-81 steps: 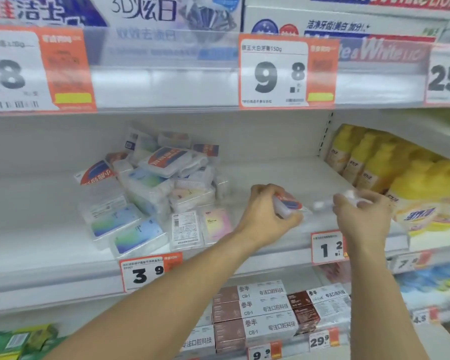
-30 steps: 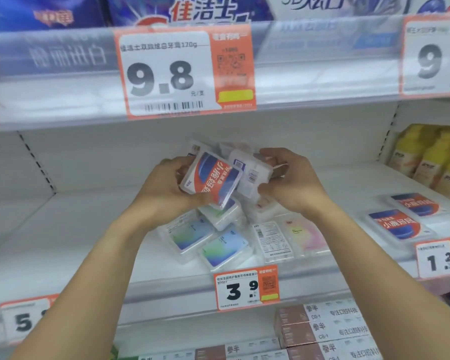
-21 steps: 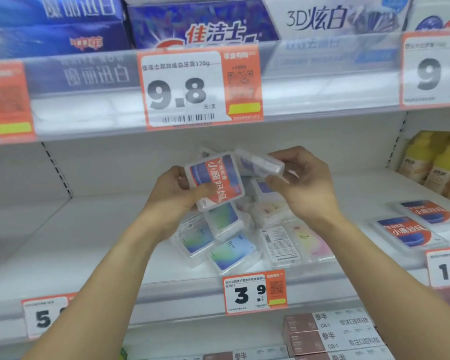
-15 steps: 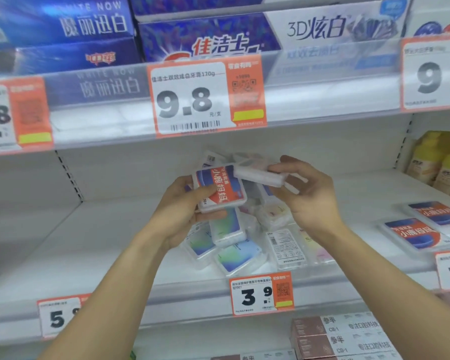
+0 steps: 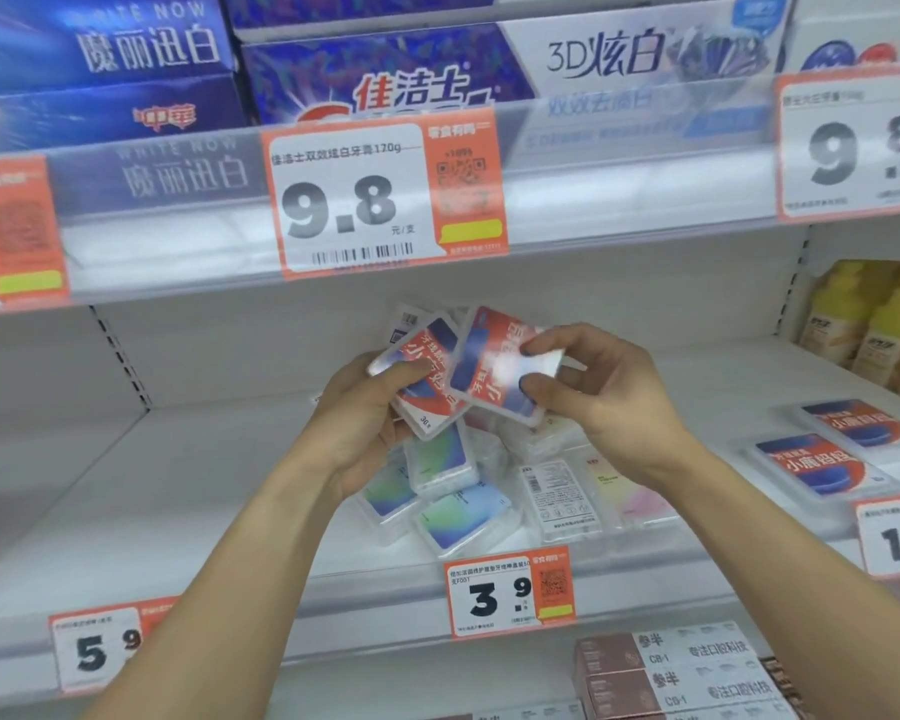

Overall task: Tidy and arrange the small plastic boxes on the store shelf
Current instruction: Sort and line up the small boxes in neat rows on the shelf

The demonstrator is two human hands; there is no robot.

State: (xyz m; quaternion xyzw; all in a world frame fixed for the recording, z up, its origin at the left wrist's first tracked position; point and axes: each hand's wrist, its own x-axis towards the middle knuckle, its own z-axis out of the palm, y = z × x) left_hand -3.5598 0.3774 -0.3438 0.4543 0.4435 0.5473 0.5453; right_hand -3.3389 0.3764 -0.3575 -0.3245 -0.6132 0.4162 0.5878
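Observation:
My left hand (image 5: 357, 423) grips a small clear plastic box with a red-and-blue label (image 5: 427, 379), held above the white shelf (image 5: 188, 491). My right hand (image 5: 601, 402) holds a second box with the same label (image 5: 494, 363), its face turned toward me and its edge against the first box. Below both hands lies a loose pile of small boxes (image 5: 455, 504) with blue-green, white and pink labels. Two red-and-blue boxes (image 5: 822, 462) lie flat side by side at the right of the shelf.
Toothpaste cartons (image 5: 385, 90) fill the shelf above, behind a rail with a 9.8 price tag (image 5: 354, 200). Yellow bottles (image 5: 874, 324) stand at the far right. A 3.9 tag (image 5: 507, 595) hangs on the front rail. Brown-and-white cartons (image 5: 676, 672) sit below.
My right hand has turned its box from edge-on to label-up and brought it against the box in my left hand. Both hands stay raised over the pile.

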